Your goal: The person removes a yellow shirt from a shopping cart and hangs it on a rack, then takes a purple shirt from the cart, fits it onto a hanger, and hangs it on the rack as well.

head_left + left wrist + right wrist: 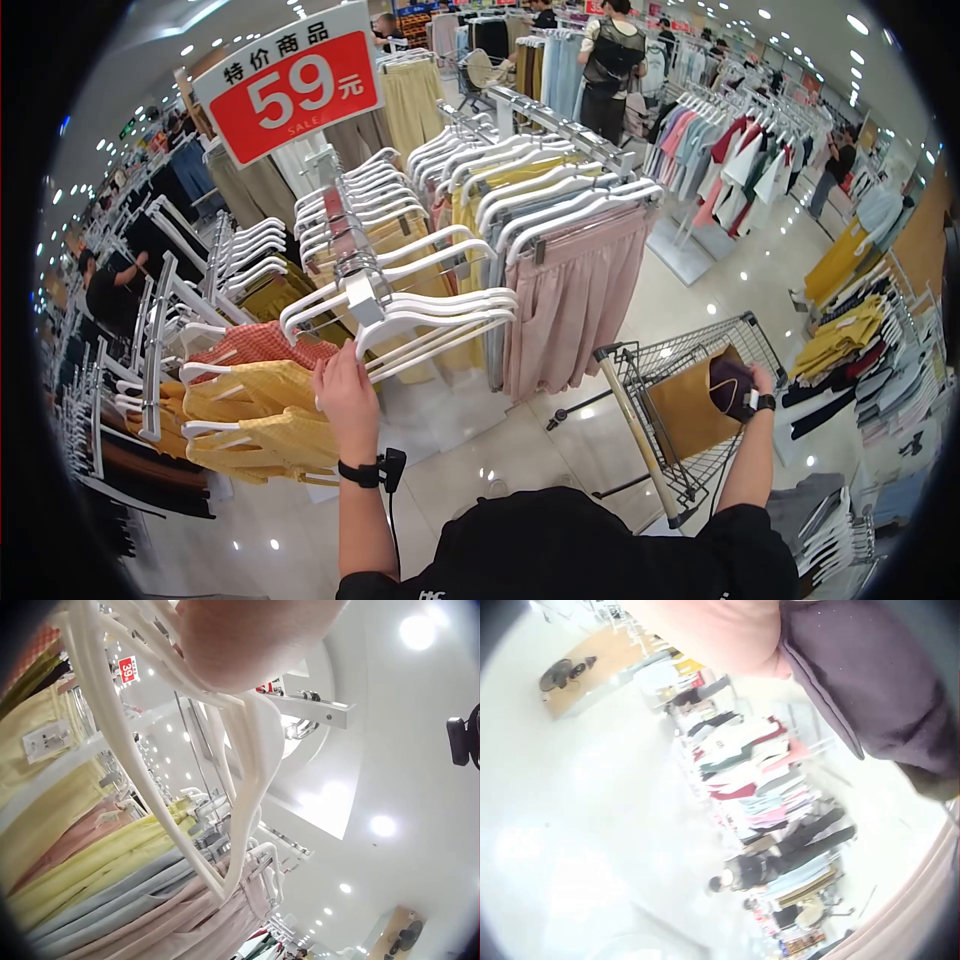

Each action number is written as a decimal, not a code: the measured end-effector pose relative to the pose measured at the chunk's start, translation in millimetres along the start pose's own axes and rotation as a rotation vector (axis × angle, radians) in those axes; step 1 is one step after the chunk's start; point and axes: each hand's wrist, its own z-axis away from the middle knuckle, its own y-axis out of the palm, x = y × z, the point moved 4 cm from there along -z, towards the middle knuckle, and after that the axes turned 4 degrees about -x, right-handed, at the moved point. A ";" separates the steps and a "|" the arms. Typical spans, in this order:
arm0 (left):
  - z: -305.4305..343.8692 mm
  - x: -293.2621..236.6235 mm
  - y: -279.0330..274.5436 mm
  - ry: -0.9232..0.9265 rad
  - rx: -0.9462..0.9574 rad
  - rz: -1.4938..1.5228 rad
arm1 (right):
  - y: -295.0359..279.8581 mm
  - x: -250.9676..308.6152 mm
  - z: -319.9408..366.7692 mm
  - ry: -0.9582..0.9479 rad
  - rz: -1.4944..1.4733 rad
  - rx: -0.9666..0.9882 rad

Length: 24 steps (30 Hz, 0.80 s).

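The left hand [259, 641] is cut off by the top edge of the left wrist view, and how its fingertips lie against the white hangers [124, 742] cannot be made out. Most of the right hand's [762, 380] fingers are hidden by the dark purple cloth [726, 378], itself cropped at the right wrist view's right edge, where distant shoppers [754, 871] are blurred.

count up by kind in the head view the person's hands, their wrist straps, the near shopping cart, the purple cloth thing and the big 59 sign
Left hand and right hand: 2
Wrist straps: 2
Shopping cart: 1
Purple cloth thing: 1
Big 59 sign: 1
Total: 7
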 end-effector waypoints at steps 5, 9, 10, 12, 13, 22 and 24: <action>-1.7 4.4 2.0 0.017 0.000 0.032 | -105.0 81.4 9.1 0.028 -0.763 -0.312; -3.6 6.7 0.2 0.030 0.025 0.047 | -200.2 255.5 113.8 -0.279 -1.009 -0.449; -4.0 6.2 -2.3 0.032 0.021 0.050 | -214.5 301.8 150.8 -0.339 -1.038 -0.469; -4.6 3.5 -10.1 0.036 -0.010 0.066 | -230.4 360.0 192.8 -0.449 -1.114 -0.423; -4.7 1.9 -16.1 0.037 -0.014 0.068 | -233.9 383.9 211.5 -0.556 -1.184 -0.369; 53.6 -23.6 -19.8 0.214 0.162 0.712 | -176.9 512.1 348.3 -0.715 -1.356 -0.075; 74.7 -49.4 10.2 -0.027 0.614 1.086 | -145.5 532.4 373.8 -0.701 -1.304 0.038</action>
